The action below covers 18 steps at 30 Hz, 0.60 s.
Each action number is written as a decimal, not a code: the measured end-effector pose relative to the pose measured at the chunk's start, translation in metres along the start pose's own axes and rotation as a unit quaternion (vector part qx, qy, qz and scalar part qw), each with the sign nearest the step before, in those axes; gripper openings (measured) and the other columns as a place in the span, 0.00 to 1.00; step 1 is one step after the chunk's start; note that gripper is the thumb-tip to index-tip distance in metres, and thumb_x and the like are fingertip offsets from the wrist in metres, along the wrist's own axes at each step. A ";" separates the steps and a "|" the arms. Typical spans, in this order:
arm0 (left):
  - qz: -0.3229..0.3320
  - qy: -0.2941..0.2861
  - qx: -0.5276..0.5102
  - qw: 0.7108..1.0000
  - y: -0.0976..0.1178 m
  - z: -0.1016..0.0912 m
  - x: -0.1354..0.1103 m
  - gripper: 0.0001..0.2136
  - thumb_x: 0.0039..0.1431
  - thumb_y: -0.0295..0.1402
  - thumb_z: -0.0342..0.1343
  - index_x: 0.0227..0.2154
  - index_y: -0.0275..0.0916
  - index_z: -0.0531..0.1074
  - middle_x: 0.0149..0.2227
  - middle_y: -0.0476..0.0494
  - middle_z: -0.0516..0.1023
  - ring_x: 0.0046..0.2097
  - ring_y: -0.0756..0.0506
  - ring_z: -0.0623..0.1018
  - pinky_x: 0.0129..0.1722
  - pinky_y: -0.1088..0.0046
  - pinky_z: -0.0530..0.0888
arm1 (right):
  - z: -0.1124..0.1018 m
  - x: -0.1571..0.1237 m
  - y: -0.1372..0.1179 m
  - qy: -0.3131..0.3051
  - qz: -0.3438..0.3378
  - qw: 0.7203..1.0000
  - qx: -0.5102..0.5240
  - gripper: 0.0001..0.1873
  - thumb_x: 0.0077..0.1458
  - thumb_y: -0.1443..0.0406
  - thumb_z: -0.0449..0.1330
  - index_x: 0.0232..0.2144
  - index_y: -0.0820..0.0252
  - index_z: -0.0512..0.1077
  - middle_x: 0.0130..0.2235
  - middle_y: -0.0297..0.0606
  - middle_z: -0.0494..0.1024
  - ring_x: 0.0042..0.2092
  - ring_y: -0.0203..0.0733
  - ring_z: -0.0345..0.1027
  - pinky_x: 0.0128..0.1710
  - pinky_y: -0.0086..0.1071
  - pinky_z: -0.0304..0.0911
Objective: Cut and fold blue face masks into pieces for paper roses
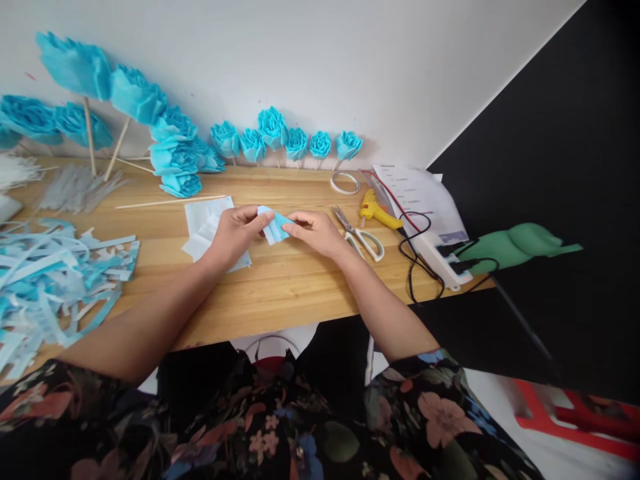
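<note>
Between my two hands, over the middle of the wooden table, is a small folded piece of light-blue sheet (273,230), pale on its left part and brighter blue on its right. My left hand (237,230) pinches its left end between thumb and fingers. With thumb and fingertips, my right hand (316,232) grips the right end. Below and left of my left hand lie loose pale sheets (200,223), partly hidden by that hand. A pair of scissors (357,233) with white handles rests just right of my right hand, blades pointing away.
Blue flowers on sticks (273,130) lean along the wall. A heap of blue and white strips (55,280) covers the left side. To the right are a yellow glue gun (379,210), a tape roll (345,183), printed papers (425,193), and a power strip (440,257) with black cords.
</note>
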State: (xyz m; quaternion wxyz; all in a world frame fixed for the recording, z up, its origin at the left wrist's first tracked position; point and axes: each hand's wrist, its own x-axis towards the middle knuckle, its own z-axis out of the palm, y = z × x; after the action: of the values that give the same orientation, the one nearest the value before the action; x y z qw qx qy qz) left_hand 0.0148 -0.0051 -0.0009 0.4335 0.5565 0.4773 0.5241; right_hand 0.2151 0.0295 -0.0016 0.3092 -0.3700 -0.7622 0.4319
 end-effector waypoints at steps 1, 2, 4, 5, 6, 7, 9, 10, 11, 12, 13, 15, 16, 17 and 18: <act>0.003 0.000 -0.001 1.000 0.000 0.000 0.000 0.15 0.52 0.45 0.65 0.22 0.37 0.78 0.22 0.48 0.77 0.27 0.49 0.72 0.28 0.74 0.70 | 0.000 0.000 0.001 -0.002 0.005 1.000 0.004 0.18 0.58 0.51 0.62 0.36 0.61 0.79 0.33 0.35 0.79 0.35 0.37 0.66 0.38 0.30 0.59; 0.005 0.000 -0.003 1.000 -0.001 0.000 0.000 0.15 0.52 0.45 0.65 0.22 0.37 0.78 0.22 0.48 0.76 0.27 0.49 0.72 0.27 0.74 0.69 | 0.000 0.001 0.002 -0.004 0.007 1.000 0.008 0.18 0.57 0.51 0.63 0.36 0.61 0.79 0.34 0.35 0.79 0.35 0.37 0.66 0.38 0.30 0.60; 0.010 0.001 -0.004 1.000 -0.002 0.000 0.000 0.15 0.53 0.45 0.64 0.21 0.37 0.78 0.22 0.47 0.76 0.27 0.49 0.72 0.28 0.74 0.69 | 0.000 0.002 0.004 -0.007 0.004 1.000 0.020 0.18 0.57 0.52 0.63 0.37 0.61 0.79 0.34 0.35 0.79 0.36 0.37 0.67 0.39 0.31 0.60; 0.012 0.001 -0.003 1.000 -0.003 0.000 0.000 0.16 0.54 0.45 0.64 0.21 0.37 0.78 0.22 0.47 0.76 0.27 0.49 0.72 0.28 0.74 0.69 | 0.000 0.002 0.006 -0.008 0.001 1.000 0.025 0.18 0.56 0.52 0.63 0.37 0.61 0.79 0.35 0.35 0.79 0.36 0.37 0.67 0.40 0.31 0.60; 0.014 0.002 -0.003 1.000 -0.004 0.000 0.000 0.16 0.54 0.45 0.64 0.21 0.37 0.78 0.22 0.47 0.76 0.27 0.49 0.72 0.28 0.74 0.69 | 0.001 0.003 0.007 -0.009 0.000 1.000 0.027 0.18 0.56 0.52 0.63 0.37 0.61 0.79 0.35 0.35 0.79 0.37 0.37 0.67 0.40 0.31 0.61; 0.016 0.001 -0.002 1.000 -0.004 0.000 0.000 0.16 0.55 0.46 0.63 0.21 0.37 0.78 0.23 0.47 0.76 0.27 0.49 0.72 0.28 0.74 0.69 | 0.002 0.003 0.008 -0.009 -0.001 1.000 0.026 0.18 0.56 0.51 0.63 0.37 0.61 0.79 0.35 0.35 0.79 0.36 0.37 0.67 0.40 0.31 0.60; 0.018 -0.002 -0.003 1.000 -0.004 -0.001 0.000 0.16 0.55 0.46 0.63 0.22 0.37 0.78 0.23 0.47 0.76 0.27 0.49 0.72 0.28 0.74 0.69 | 0.003 0.003 0.008 -0.005 -0.002 1.000 0.010 0.18 0.57 0.51 0.62 0.36 0.61 0.79 0.33 0.35 0.78 0.35 0.37 0.66 0.38 0.31 0.59; 0.019 -0.003 -0.004 1.000 -0.004 -0.001 0.000 0.16 0.55 0.46 0.63 0.23 0.37 0.78 0.23 0.47 0.76 0.27 0.49 0.72 0.28 0.74 0.69 | 0.003 0.003 0.007 -0.003 -0.005 1.000 -0.004 0.18 0.58 0.51 0.62 0.35 0.61 0.78 0.32 0.35 0.77 0.35 0.37 0.65 0.38 0.31 0.59; 0.020 -0.005 -0.005 1.000 -0.003 -0.001 0.000 0.16 0.55 0.46 0.63 0.23 0.37 0.78 0.23 0.47 0.76 0.27 0.49 0.72 0.29 0.73 0.70 | 0.003 0.003 0.004 -0.001 -0.011 1.000 -0.022 0.18 0.58 0.51 0.61 0.34 0.61 0.77 0.32 0.34 0.77 0.34 0.37 0.65 0.38 0.31 0.58; 0.021 -0.005 -0.007 1.000 -0.003 -0.001 0.000 0.16 0.55 0.46 0.63 0.23 0.37 0.78 0.23 0.47 0.76 0.27 0.49 0.72 0.29 0.73 0.70 | 0.002 0.003 0.001 -0.002 -0.020 0.999 -0.046 0.17 0.59 0.52 0.60 0.34 0.61 0.77 0.32 0.34 0.76 0.34 0.37 0.65 0.38 0.31 0.57; 0.023 -0.004 -0.008 1.000 -0.003 -0.001 0.000 0.15 0.55 0.45 0.63 0.23 0.37 0.78 0.23 0.48 0.76 0.27 0.49 0.72 0.29 0.73 0.70 | 0.000 0.004 -0.004 -0.007 -0.028 0.997 -0.074 0.17 0.60 0.53 0.60 0.33 0.61 0.76 0.31 0.34 0.76 0.34 0.36 0.64 0.38 0.31 0.56; 0.029 0.001 -0.012 0.999 -0.004 -0.002 0.001 0.15 0.56 0.45 0.62 0.23 0.37 0.78 0.23 0.48 0.76 0.28 0.49 0.72 0.30 0.73 0.70 | -0.007 0.009 -0.016 -0.030 -0.038 0.989 -0.137 0.15 0.61 0.55 0.59 0.31 0.61 0.75 0.31 0.34 0.75 0.34 0.36 0.64 0.37 0.31 0.54; 0.033 0.004 -0.014 0.999 -0.005 -0.002 0.001 0.15 0.56 0.44 0.62 0.23 0.37 0.77 0.23 0.48 0.76 0.28 0.49 0.72 0.30 0.73 0.69 | -0.011 0.012 -0.022 -0.047 -0.037 0.984 -0.169 0.14 0.61 0.56 0.59 0.31 0.61 0.74 0.30 0.33 0.74 0.33 0.35 0.63 0.35 0.31 0.52; 0.036 0.007 -0.015 0.999 -0.005 -0.003 0.001 0.15 0.56 0.44 0.62 0.22 0.37 0.77 0.23 0.48 0.76 0.28 0.49 0.72 0.30 0.73 0.69 | -0.015 0.017 -0.027 -0.066 -0.034 0.978 -0.194 0.14 0.61 0.56 0.59 0.30 0.61 0.74 0.30 0.32 0.73 0.32 0.35 0.62 0.34 0.31 0.51; 0.040 0.011 -0.015 0.999 -0.006 -0.003 0.001 0.16 0.56 0.44 0.62 0.22 0.37 0.77 0.23 0.48 0.76 0.28 0.49 0.72 0.30 0.73 0.68 | -0.019 0.021 -0.030 -0.086 -0.029 0.973 -0.211 0.13 0.61 0.57 0.60 0.29 0.60 0.73 0.28 0.32 0.72 0.31 0.34 0.61 0.34 0.31 0.49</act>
State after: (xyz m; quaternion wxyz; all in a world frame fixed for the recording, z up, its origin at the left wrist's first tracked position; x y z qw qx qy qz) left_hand 0.0116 -0.0027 -0.0062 0.4153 0.5624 0.4516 0.5543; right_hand 0.2097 0.0449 0.0370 0.1696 -0.3658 -0.8705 0.2821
